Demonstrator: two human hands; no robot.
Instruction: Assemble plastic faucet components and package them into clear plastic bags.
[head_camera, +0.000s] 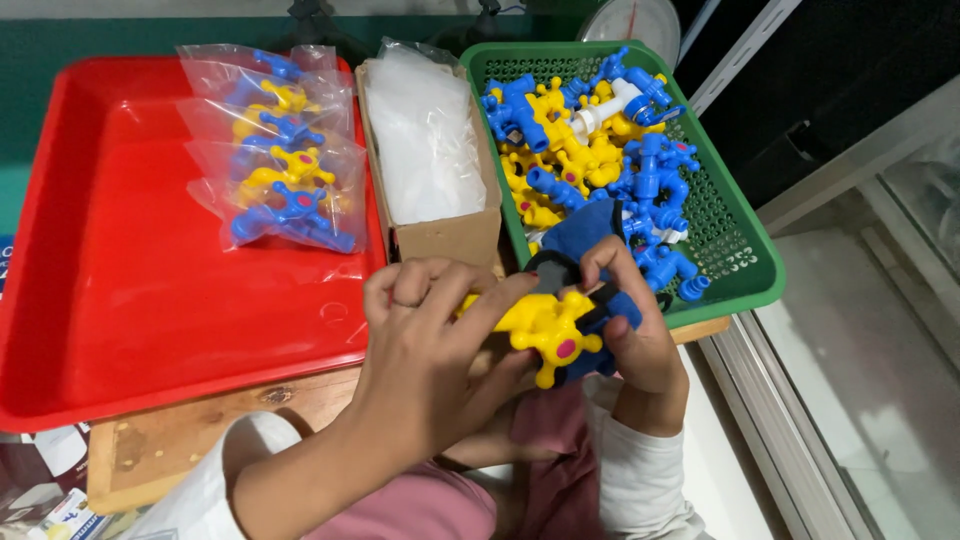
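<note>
Both my hands meet over the table's front edge around a plastic tap with a yellow cross handle and a pink centre (553, 335). My left hand (430, 345) covers the tap's left side, fingers curled on it. My right hand (632, 320) grips its blue body from the right, with a dark blue cloth (585, 232) and a black strap-like piece (550, 270) showing just above. Part of the tap is hidden by my fingers.
A green mesh basket (735, 215) holds several loose blue, yellow and white taps (590, 140). A cardboard box (445, 238) contains clear bags (425, 140). A red tray (110, 280) carries several bagged taps (285, 165). A dial scale (632, 20) stands behind.
</note>
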